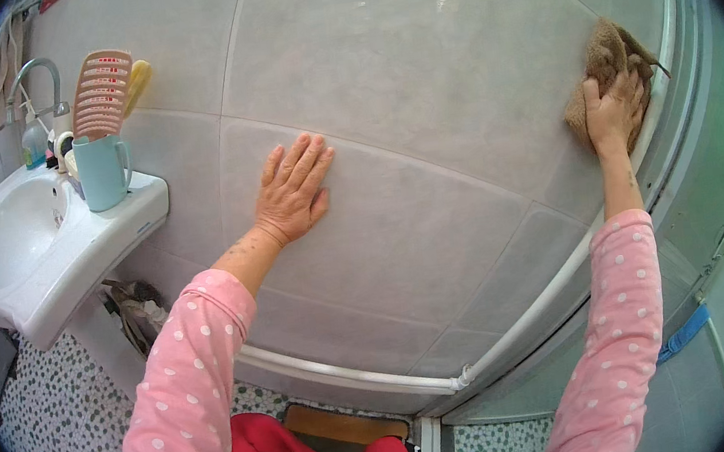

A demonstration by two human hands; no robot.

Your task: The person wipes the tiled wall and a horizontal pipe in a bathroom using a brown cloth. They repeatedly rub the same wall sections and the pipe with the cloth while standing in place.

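Note:
Both my arms reach forward in pink sleeves with white dots. My left hand (294, 187) lies flat on the grey wall tiles (386, 89), its fingers slightly apart and nothing held. At the right, my right hand (616, 108) presses a brown cloth (604, 58) against the wall, close beside a white pipe (661, 85). The cloth is bunched above and around the fingers. How firmly the fingers grip it is partly hidden, since the hand is spread over it.
A white washbasin (133, 215) stands at the left, bearing a light blue cup (103, 175) with a large pink comb (102, 95). Behind are a faucet (55, 77) and a soap bottle (34, 139). More white pipe (352, 371) runs low along the wall. Glass panels (699, 187) stand at the right.

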